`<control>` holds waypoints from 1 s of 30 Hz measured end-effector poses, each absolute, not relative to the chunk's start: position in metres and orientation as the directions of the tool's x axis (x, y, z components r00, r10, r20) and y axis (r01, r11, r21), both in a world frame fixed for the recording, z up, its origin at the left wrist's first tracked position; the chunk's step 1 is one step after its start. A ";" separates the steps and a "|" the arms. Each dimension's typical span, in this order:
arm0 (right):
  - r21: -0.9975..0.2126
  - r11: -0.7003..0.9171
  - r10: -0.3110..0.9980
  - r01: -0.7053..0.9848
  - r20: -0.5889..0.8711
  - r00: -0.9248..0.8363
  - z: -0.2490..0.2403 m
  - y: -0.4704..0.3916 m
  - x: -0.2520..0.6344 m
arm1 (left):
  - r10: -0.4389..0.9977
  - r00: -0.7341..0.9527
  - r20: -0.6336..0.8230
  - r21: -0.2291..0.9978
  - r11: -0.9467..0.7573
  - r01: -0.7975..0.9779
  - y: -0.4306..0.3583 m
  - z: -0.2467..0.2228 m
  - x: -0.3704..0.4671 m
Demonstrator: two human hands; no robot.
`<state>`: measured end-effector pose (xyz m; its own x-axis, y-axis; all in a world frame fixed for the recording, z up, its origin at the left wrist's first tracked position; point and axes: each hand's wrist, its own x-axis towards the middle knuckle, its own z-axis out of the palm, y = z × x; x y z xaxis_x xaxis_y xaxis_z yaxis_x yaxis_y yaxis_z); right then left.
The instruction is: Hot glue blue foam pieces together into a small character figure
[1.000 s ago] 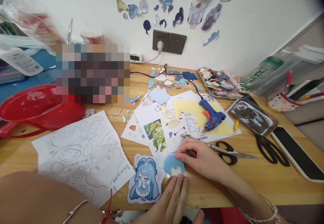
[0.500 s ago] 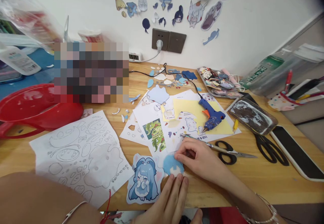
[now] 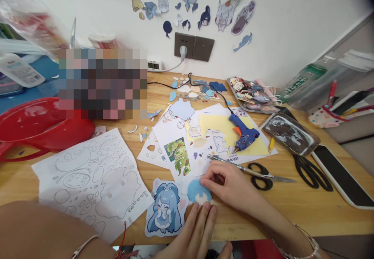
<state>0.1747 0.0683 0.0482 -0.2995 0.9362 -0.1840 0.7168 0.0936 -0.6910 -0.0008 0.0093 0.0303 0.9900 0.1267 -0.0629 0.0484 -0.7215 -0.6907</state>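
A small blue cut-out piece (image 3: pixel 198 190) with a pale lower part lies at the table's front edge, over the corner of a white sheet. My right hand (image 3: pixel 230 181) pinches its right edge between thumb and index finger. The fingers of my left hand (image 3: pixel 198 222) are stretched out, their tips resting on the piece's lower edge. Just left of it is a paper cut-out of a blue-haired chibi character (image 3: pixel 164 208). A patterned pen (image 3: pixel 216 158) lies just beyond my right hand, partly hidden by it.
Black-handled scissors (image 3: pixel 263 176), a second pair (image 3: pixel 312 173) and a phone (image 3: pixel 344 177) lie at right. A blue glue gun (image 3: pixel 247 132) rests on papers. At left are a sheet of outlined shapes (image 3: pixel 117 188) and a red basin (image 3: pixel 73 128). Small paper scraps (image 3: pixel 193 94) lie behind.
Both hands keep nearly the same positions on the blue piece. The whole view has shifted very slightly; nothing else has visibly moved.
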 end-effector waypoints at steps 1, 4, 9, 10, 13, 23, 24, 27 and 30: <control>-0.691 0.094 0.936 0.717 -0.184 -0.300 0.048 0.068 0.175 | 0.125 0.991 -0.057 -0.684 -0.727 0.052 0.009 0.030 -0.001; -0.688 0.101 0.936 0.718 -0.179 -0.302 0.048 0.068 0.175 | 0.138 0.989 -0.052 -0.679 -0.731 0.066 0.008 0.028 0.000; -0.692 0.112 0.939 0.713 -0.161 -0.304 0.046 0.068 0.175 | 0.091 0.995 -0.039 -0.706 -0.708 0.037 0.009 0.028 0.003; -0.693 0.112 0.939 0.712 -0.160 -0.303 0.046 0.068 0.175 | 0.084 0.995 -0.051 -0.711 -0.703 0.023 0.010 0.029 0.003; -0.692 0.107 0.942 0.714 -0.161 -0.296 0.045 0.067 0.175 | 0.057 0.988 -0.143 -0.727 -0.684 -0.066 0.011 0.032 0.004; -0.671 0.117 0.932 0.732 -0.180 -0.314 0.050 0.066 0.174 | 0.200 0.927 0.317 -0.420 -0.847 0.326 0.009 0.004 0.003; -0.668 0.119 0.931 0.735 -0.182 -0.316 0.051 0.066 0.175 | 0.212 0.917 0.339 -0.402 -0.848 0.345 0.009 0.003 0.003; -0.640 0.107 0.931 0.761 -0.204 -0.303 0.053 0.061 0.175 | 0.197 0.924 0.327 -0.468 -0.816 0.340 0.009 0.002 0.002; -0.592 0.089 0.935 0.801 -0.228 -0.272 0.054 0.054 0.173 | 0.227 0.961 0.157 -0.673 -0.687 0.272 0.007 -0.003 0.000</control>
<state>0.1735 0.0536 0.0540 -0.2722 0.9348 -0.2282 0.8010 0.0887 -0.5920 -0.0003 0.0066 -0.0027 0.9611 0.2269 0.1572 0.2724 -0.6873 -0.6734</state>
